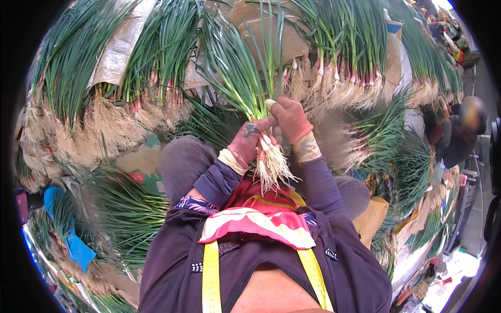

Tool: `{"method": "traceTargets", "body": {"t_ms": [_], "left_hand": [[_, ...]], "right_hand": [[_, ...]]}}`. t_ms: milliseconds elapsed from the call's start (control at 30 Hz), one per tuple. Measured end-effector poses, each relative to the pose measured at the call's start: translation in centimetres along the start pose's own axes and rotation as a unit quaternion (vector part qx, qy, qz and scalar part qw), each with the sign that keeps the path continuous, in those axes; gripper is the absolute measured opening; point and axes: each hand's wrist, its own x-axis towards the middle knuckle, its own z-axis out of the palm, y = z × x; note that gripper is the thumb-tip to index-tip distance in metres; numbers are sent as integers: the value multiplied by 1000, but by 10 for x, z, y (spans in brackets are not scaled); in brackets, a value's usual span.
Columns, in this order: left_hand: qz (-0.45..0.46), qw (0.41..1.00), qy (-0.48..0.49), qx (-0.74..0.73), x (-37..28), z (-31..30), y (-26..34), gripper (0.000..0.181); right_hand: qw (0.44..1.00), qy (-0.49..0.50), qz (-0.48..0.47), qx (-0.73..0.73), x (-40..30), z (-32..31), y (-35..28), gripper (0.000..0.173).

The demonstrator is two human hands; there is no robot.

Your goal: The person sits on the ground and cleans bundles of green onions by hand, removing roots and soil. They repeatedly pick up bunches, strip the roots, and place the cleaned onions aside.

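Held upright before my chest is a bunch of green onions, leaves fanning away from me and pale stringy roots hanging toward my lap. My left hand, in a stained reddish glove, is closed around the bunch just above the white bulbs. Against the bunch's right side, my right hand, in a similar glove with a pale cuff, pinches a few stalks at their lower green part. Some of its fingers are hidden behind the stalks.
Rows of rooted green onions lie across the far side, with brown sheets among them. More lie at my left and right. A blue plastic sheet is at lower left. Another person sits at far right.
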Motion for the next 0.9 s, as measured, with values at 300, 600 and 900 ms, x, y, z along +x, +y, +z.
{"method": "traceTargets", "body": {"t_ms": [300, 600, 900], "left_hand": [[10, 994, -5, -112, -13, 11, -1, 18], [54, 994, 88, 41, -4, 1, -22, 21], [15, 991, 90, 96, 3, -44, -44, 25]], "right_hand": [[977, 103, 18, 186, -6, 23, -5, 27], [888, 193, -130, -397, 8, -17, 63, 15], [863, -95, -116, -482, 26, -27, 21, 42]]}}
